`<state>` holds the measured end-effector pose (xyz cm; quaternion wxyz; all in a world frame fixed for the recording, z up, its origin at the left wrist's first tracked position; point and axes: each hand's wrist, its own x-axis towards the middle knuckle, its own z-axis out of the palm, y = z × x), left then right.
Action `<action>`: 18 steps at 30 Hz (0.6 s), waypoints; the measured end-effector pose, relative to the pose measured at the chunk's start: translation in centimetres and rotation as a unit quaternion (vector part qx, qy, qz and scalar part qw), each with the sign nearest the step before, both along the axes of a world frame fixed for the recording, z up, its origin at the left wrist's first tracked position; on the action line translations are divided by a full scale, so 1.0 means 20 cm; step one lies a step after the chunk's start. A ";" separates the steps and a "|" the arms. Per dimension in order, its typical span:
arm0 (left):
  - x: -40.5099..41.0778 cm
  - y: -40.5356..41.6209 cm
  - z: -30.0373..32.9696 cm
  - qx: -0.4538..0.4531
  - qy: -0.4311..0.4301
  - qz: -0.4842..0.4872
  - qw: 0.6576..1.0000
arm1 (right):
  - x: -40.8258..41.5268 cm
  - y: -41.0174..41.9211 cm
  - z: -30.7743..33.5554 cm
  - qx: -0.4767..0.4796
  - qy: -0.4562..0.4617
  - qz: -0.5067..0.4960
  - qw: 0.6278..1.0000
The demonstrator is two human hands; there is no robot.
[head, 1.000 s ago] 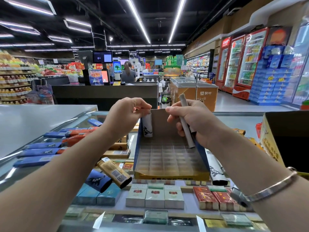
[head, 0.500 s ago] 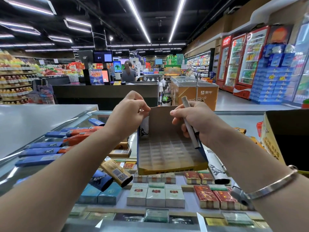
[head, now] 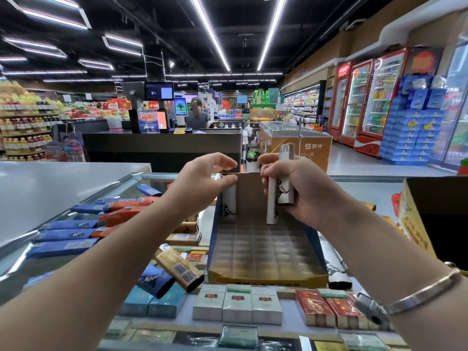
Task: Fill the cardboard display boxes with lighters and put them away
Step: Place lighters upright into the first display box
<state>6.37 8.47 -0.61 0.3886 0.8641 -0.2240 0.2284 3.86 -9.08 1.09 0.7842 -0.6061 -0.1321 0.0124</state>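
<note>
matt cardboard box [head: 266, 252], glossy glass counter [head: 291, 328]

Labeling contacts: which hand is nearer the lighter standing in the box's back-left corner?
Left. The left hand has fingertips on that lighter; the right hand holds other lighters across the display box.

My display box [head: 266, 257] stands open on top, its grid of cells bare except one lighter [head: 229, 203] upright in the back-left corner. Loose lighters [head: 181, 269] crowd the glass just left of it.
</note>
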 end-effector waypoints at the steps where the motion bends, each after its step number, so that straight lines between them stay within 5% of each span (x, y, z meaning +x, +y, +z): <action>1: -0.01 -0.01 0.01 -0.005 -0.008 -0.005 1.000 | 0.00 0.00 0.00 0.009 -0.011 0.012 1.000; 8: -0.12 -0.11 0.03 -0.030 0.005 -0.085 0.996 | -0.01 0.03 -0.02 0.075 -0.069 0.004 0.995; 18: -0.10 -0.06 0.03 -0.045 0.023 -0.102 0.993 | -0.01 0.04 -0.01 0.014 -0.109 -0.038 0.993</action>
